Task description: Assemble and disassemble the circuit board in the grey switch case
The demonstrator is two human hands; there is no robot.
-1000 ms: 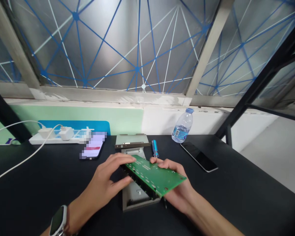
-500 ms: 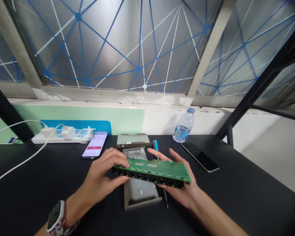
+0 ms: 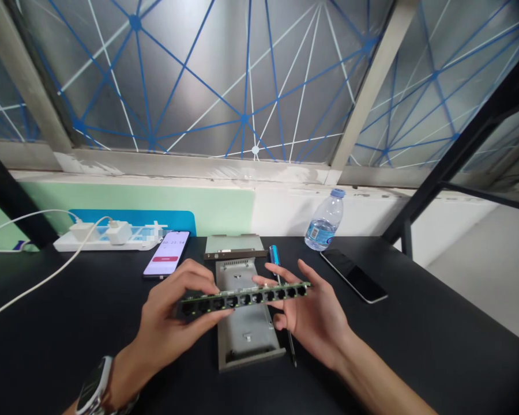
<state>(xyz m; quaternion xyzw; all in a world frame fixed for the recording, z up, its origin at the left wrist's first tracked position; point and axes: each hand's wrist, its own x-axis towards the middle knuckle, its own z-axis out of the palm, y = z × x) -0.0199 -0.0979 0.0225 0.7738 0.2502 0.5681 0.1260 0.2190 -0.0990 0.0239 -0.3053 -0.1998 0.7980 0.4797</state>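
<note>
A green circuit board with a row of black network ports (image 3: 246, 298) is held up edge-on, its ports facing me. My left hand (image 3: 177, 305) pinches its left end, fingers on top and thumb along the lower edge. At the right end, my right hand (image 3: 315, 311) is open with fingers spread, some of them behind the board; whether they touch it I cannot tell. Below the board lies an open grey metal casing tray (image 3: 247, 340). Behind that tray is a second metal cover (image 3: 233, 244). A screwdriver with a blue handle (image 3: 274, 255) lies beside the tray, partly hidden by my right hand.
On the black table (image 3: 415, 346), a lit phone (image 3: 166, 255) lies at the left near a white power strip (image 3: 108, 235) with plugs and cables. A water bottle (image 3: 324, 222) and a dark phone (image 3: 353, 275) are at the right. A window (image 3: 207, 80) rises behind.
The board has tipped from showing its green face to nearly edge-on, and shifted slightly left. My right palm has come away from its right end, with the fingers still spread.
</note>
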